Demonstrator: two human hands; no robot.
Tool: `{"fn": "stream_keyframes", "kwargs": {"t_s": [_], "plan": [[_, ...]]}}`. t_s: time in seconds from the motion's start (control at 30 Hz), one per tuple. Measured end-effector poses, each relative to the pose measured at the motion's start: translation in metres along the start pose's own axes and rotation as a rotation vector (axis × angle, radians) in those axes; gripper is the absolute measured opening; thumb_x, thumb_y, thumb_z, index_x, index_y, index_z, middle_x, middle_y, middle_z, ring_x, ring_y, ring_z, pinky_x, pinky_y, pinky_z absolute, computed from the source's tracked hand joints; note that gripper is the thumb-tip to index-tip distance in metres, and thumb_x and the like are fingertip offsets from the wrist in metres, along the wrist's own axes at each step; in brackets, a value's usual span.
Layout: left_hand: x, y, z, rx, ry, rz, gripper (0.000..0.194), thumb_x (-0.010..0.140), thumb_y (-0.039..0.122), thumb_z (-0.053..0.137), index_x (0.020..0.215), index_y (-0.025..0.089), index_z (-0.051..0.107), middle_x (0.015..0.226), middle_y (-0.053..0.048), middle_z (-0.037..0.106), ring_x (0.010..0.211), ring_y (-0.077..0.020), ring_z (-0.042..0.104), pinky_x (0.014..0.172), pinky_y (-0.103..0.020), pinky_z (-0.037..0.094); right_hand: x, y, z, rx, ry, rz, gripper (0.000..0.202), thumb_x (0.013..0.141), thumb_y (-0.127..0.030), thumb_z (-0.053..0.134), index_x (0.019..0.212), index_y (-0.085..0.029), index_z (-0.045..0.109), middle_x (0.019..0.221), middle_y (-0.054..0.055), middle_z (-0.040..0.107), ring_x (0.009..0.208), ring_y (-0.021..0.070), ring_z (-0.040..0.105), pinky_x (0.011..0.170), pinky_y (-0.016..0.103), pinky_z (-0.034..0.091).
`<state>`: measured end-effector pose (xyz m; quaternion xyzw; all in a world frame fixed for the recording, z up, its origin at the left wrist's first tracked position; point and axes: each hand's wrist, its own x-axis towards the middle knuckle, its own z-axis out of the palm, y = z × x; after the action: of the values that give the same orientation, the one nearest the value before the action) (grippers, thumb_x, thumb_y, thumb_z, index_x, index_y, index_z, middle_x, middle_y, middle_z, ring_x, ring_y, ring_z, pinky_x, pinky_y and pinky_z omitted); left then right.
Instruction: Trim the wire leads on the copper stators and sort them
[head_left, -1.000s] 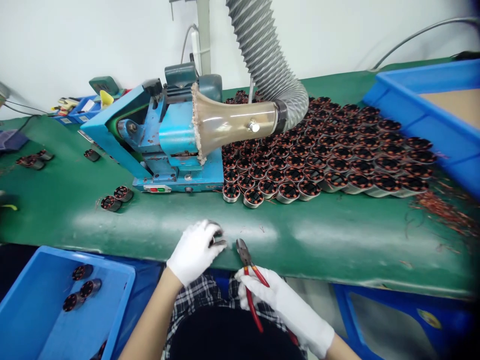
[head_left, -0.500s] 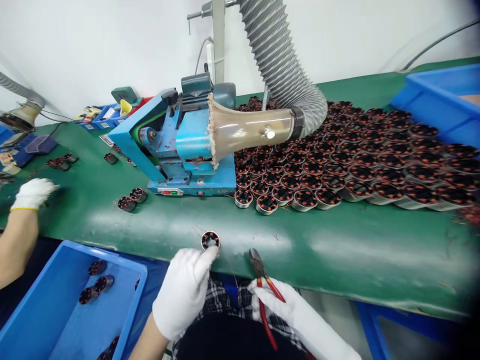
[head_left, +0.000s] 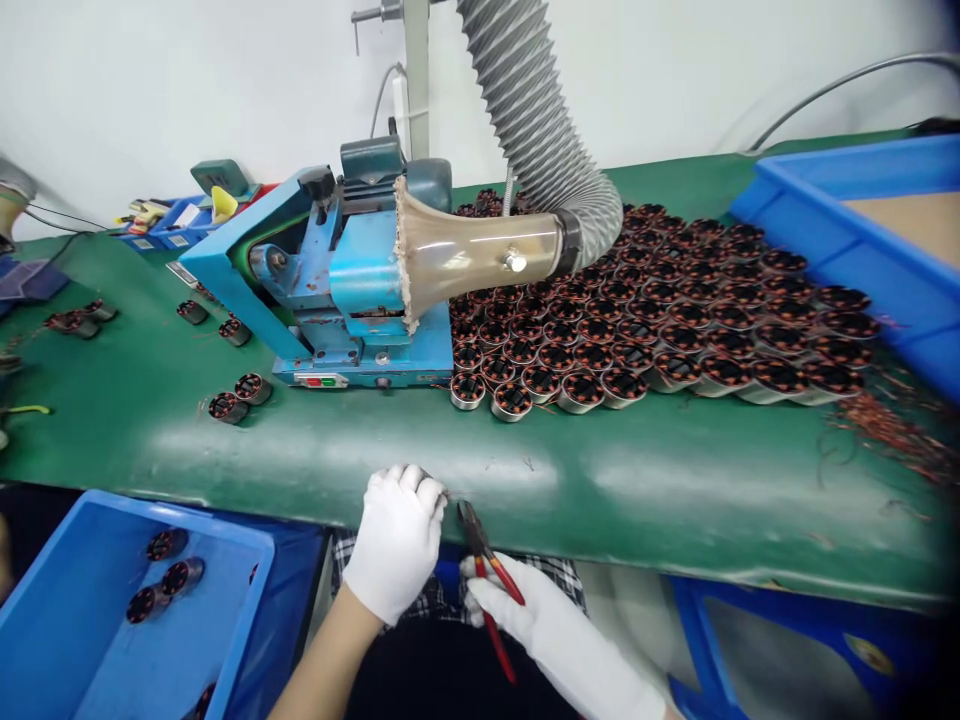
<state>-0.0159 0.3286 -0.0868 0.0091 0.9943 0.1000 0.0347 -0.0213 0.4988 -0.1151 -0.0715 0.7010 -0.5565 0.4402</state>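
My left hand (head_left: 399,540), in a white glove, is closed near the table's front edge. Its fingers wrap round a small round part that is mostly hidden; a bit of its rim and wire ends show at the fingertips. My right hand (head_left: 510,600), also gloved in white, is closed on red-handled cutting pliers (head_left: 487,575). The pliers' dark jaws point up and left, just right of my left fingertips. Behind my hands stands a blue machine (head_left: 367,290) with a motor. Many metal rings wound with copper (head_left: 581,390) stand in rows to its right.
A blue bin (head_left: 255,600) holding several rings is at the lower left. Two rings (head_left: 253,389) lie left of the machine. A grey hose (head_left: 525,110) hangs above it. Another blue bin (head_left: 840,245) and copper scraps (head_left: 892,430) are at the right.
My left hand has closed over the ring that was visible at its fingertips. The pliers have come closer to it. The view has shifted right, and the co-worker's gloved hand has left the left side.
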Motion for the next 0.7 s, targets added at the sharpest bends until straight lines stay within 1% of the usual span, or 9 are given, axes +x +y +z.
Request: {"fn": "stream_keyframes", "kwargs": {"t_s": [0.1,0.2,0.33,0.4,0.6,0.7], "plan": [[0.000,0.003,0.002,-0.016,0.003,-0.004,0.019,0.089,0.021,0.036,0.089,0.021,0.055,0.088,-0.004,0.054,0.083,-0.0212,0.046,0.077,-0.038,0.036,0.004,-0.008,0.001,-0.087,0.039,-0.021,0.031,0.084,-0.044,0.046,0.083,-0.015,0.056,0.077,0.004,0.060,0.072,0.0191,0.054,0.071,0.031,0.043],[0.000,0.003,0.003,-0.011,-0.003,0.003,0.018,0.089,0.020,0.037,0.091,0.022,0.055,0.088,-0.004,0.053,0.083,-0.0214,0.046,0.077,-0.038,0.037,0.005,-0.009,0.000,-0.118,0.034,-0.036,0.031,0.085,-0.044,0.044,0.081,-0.016,0.056,0.076,0.004,0.060,0.073,0.0188,0.054,0.072,0.031,0.042],[0.001,0.002,0.002,0.005,-0.025,0.019,0.018,0.088,0.018,0.038,0.094,0.023,0.055,0.087,-0.004,0.053,0.084,-0.0218,0.047,0.076,-0.038,0.037,0.005,-0.007,0.001,-0.061,0.038,-0.024,0.029,0.085,-0.043,0.044,0.084,-0.016,0.055,0.079,0.004,0.060,0.075,0.0185,0.054,0.073,0.030,0.042],[0.001,0.002,0.003,0.019,-0.030,0.027,0.018,0.086,0.017,0.040,0.095,0.023,0.055,0.087,-0.004,0.053,0.085,-0.0224,0.047,0.075,-0.039,0.037,0.004,-0.010,0.003,-0.050,0.043,-0.016,0.028,0.085,-0.042,0.044,0.081,-0.016,0.054,0.077,0.004,0.060,0.073,0.0183,0.053,0.072,0.029,0.042],[0.001,0.002,0.006,0.046,0.008,0.036,0.018,0.085,0.016,0.042,0.094,0.023,0.056,0.085,-0.004,0.053,0.083,-0.0226,0.047,0.074,-0.038,0.037,0.005,-0.018,0.004,-0.247,0.103,0.010,0.029,0.084,-0.043,0.042,0.073,-0.017,0.050,0.078,0.005,0.059,0.074,0.0198,0.052,0.071,0.031,0.040],[0.001,0.001,0.008,0.037,0.035,0.035,0.017,0.084,0.016,0.043,0.094,0.023,0.056,0.085,-0.003,0.054,0.084,-0.0221,0.047,0.074,-0.037,0.037,0.006,-0.014,0.008,-0.171,0.103,0.041,0.028,0.084,-0.044,0.042,0.072,-0.019,0.047,0.067,0.001,0.057,0.064,0.0167,0.053,0.064,0.029,0.041]]}}
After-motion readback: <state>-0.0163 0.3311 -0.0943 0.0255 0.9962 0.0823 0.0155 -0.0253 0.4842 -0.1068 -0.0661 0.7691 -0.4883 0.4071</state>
